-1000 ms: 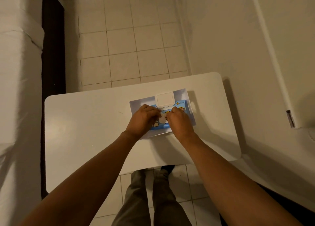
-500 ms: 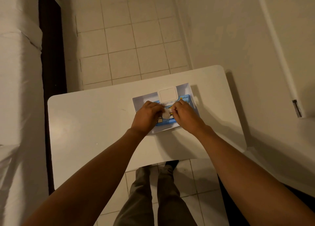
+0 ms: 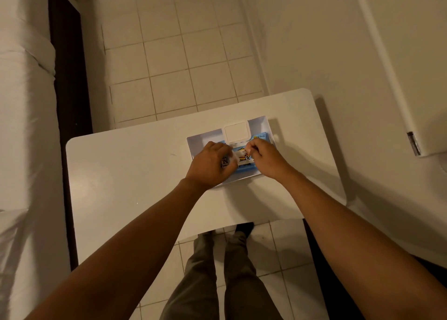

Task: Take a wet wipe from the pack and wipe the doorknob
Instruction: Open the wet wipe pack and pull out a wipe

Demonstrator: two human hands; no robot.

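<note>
A blue wet-wipe pack point(image 3: 260, 136) with a yellow duck print lies in a white tray point(image 3: 264, 122) on the small white table point(image 3: 125, 174). Its white flip lid point(image 3: 235, 132) stands open at the far side. My left hand point(image 3: 210, 163) presses down on the left part of the pack. My right hand point(image 3: 264, 156) pinches a white wipe point(image 3: 242, 153) at the pack's opening. The doorknob is out of view; only the door's edge with its latch plate point(image 3: 412, 142) shows at the right.
A white door point(image 3: 399, 54) and wall stand to the right of the table. A white mattress point(image 3: 21, 126) with a dark frame runs along the left. Tiled floor lies beyond the table, and my legs point(image 3: 222, 271) stand at its near edge.
My hands have moved slightly apart over the pack, the right hand drawing up toward the lid with a bit of wipe between its fingers. The camera has tilted a little.
</note>
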